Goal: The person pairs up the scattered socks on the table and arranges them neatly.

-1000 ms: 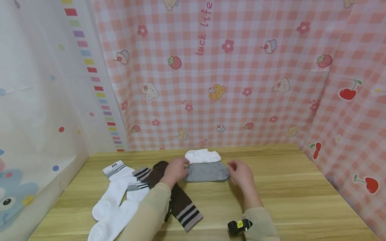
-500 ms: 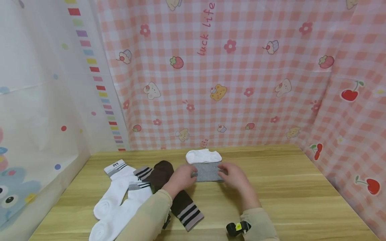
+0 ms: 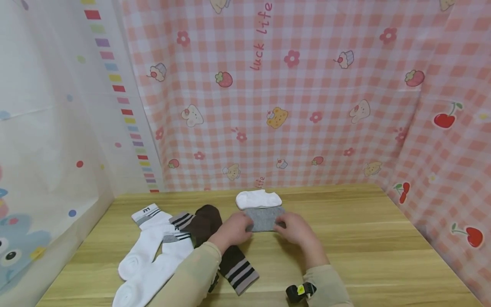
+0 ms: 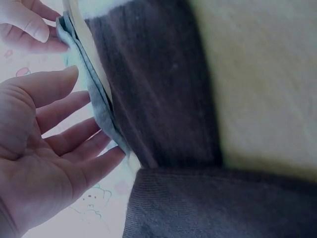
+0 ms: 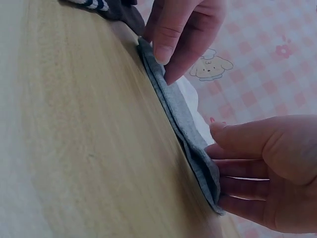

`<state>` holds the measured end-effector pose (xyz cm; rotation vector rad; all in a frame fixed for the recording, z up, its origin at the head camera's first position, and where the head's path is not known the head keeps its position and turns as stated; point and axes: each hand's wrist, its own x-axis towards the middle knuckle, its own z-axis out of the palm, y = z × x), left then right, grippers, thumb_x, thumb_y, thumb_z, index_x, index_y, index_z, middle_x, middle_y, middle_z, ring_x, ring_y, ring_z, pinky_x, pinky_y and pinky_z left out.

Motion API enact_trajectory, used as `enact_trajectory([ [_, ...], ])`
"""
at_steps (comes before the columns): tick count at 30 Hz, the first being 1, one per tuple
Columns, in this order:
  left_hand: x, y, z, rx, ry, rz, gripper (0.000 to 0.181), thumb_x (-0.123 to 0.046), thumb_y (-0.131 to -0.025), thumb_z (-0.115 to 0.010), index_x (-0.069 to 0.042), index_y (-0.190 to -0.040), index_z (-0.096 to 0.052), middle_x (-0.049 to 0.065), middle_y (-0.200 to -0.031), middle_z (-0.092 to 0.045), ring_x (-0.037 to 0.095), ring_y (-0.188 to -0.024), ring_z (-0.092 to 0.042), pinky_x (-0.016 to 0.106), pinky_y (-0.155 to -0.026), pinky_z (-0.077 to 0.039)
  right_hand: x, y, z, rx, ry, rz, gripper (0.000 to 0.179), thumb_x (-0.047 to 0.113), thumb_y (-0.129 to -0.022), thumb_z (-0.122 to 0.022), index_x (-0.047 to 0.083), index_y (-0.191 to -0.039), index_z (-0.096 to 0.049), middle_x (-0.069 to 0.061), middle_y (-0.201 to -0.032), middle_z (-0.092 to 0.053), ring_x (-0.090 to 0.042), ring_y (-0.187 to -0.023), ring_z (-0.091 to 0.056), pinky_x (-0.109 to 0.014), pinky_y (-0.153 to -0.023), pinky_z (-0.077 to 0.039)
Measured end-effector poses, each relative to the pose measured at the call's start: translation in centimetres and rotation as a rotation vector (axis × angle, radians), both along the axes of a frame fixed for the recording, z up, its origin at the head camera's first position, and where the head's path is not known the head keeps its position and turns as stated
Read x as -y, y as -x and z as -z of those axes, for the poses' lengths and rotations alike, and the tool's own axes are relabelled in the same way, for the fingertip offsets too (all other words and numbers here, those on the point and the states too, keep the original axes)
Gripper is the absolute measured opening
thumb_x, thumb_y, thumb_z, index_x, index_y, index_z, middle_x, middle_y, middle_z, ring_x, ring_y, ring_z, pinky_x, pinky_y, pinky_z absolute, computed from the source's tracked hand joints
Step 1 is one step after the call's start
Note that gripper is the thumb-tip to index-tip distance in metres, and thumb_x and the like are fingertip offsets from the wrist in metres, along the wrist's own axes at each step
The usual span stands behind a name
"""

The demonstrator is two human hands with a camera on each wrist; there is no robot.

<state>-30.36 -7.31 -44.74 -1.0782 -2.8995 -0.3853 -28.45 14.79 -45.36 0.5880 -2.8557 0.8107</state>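
Note:
A grey sock (image 3: 264, 219) lies flat and sideways on the wooden table. At its left end is my left hand (image 3: 234, 229), whose fingertips touch the sock's edge in the left wrist view, the thumb apart from it. Over the right end, my right hand (image 3: 296, 229) has its fingers stretched out against the edge, as the right wrist view shows; in that view the sock (image 5: 181, 119) looks like two or more layers of cloth. Both hands hide the sock's ends in the head view. A white low-cut sock (image 3: 258, 199) lies just behind the grey one.
Left of the hands, white crew socks (image 3: 143, 249) with striped cuffs lie beside dark brown socks (image 3: 205, 226) with striped cuffs. My left forearm passes over part of them. A pink checked cloth (image 3: 291, 140) hangs at the table's back edge.
Both hands have come inward from the grey sock's two ends, closer together over it, then slightly nearer to me. The other socks lie as before.

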Motion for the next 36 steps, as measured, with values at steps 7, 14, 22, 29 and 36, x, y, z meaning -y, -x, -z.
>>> enact_trajectory([
  [7, 0.5, 0.3, 0.2, 0.004, 0.005, -0.002, 0.006, -0.009, -0.086, -0.072, -0.004, -0.089, -0.072, 0.005, -0.086, -0.067, 0.023, -0.084, -0.061, 0.038, -0.079, -0.050, 0.3, -0.2, 0.0, -0.038, -0.056, -0.014, 0.009, 0.011, -0.085, -0.075, 0.003, -0.086, -0.071, -0.006, -0.085, -0.065, -0.029, -0.084, -0.062, -0.045, -0.081, -0.050],
  [14, 0.8, 0.3, 0.2, 0.049, 0.010, -0.010, 0.008, -0.010, -0.088, -0.071, -0.004, -0.093, -0.074, 0.006, -0.091, -0.070, 0.023, -0.088, -0.063, 0.038, -0.081, -0.051, 0.4, -0.3, 0.1, -0.026, -0.062, -0.010, 0.009, 0.013, -0.086, -0.075, 0.007, -0.082, -0.069, -0.004, -0.082, -0.062, -0.026, -0.081, -0.060, -0.044, -0.079, -0.049],
  [22, 1.2, -0.4, -0.7, 0.131, -0.043, -0.040, 0.020, -0.013, -0.092, -0.070, -0.002, -0.109, -0.072, 0.009, -0.107, -0.070, 0.027, -0.102, -0.064, 0.043, -0.089, -0.050, 0.4, -0.2, -0.2, -0.003, -0.016, -0.004, 0.010, 0.013, -0.087, -0.074, 0.004, -0.092, -0.073, -0.006, -0.088, -0.068, -0.026, -0.086, -0.064, -0.045, -0.082, -0.051],
  [29, 2.0, -1.0, -1.8, 0.158, -0.130, -0.083, 0.032, -0.015, -0.094, -0.067, 0.002, -0.121, -0.067, 0.016, -0.118, -0.067, 0.032, -0.112, -0.061, 0.047, -0.096, -0.047, 0.5, -0.2, -0.5, -0.010, 0.016, -0.026, 0.017, 0.012, -0.089, -0.072, 0.000, -0.101, -0.073, -0.011, -0.099, -0.070, -0.032, -0.098, -0.064, -0.047, -0.091, -0.049],
  [36, 2.9, -1.6, -2.7, 0.116, -0.230, -0.098, 0.035, -0.013, -0.091, -0.070, 0.004, -0.120, -0.067, 0.016, -0.118, -0.067, 0.034, -0.112, -0.061, 0.048, -0.097, -0.046, 0.7, -0.3, -1.0, 0.010, 0.059, -0.023, 0.020, 0.013, -0.091, -0.070, 0.000, -0.107, -0.072, -0.012, -0.106, -0.070, -0.033, -0.105, -0.063, -0.048, -0.096, -0.046],
])
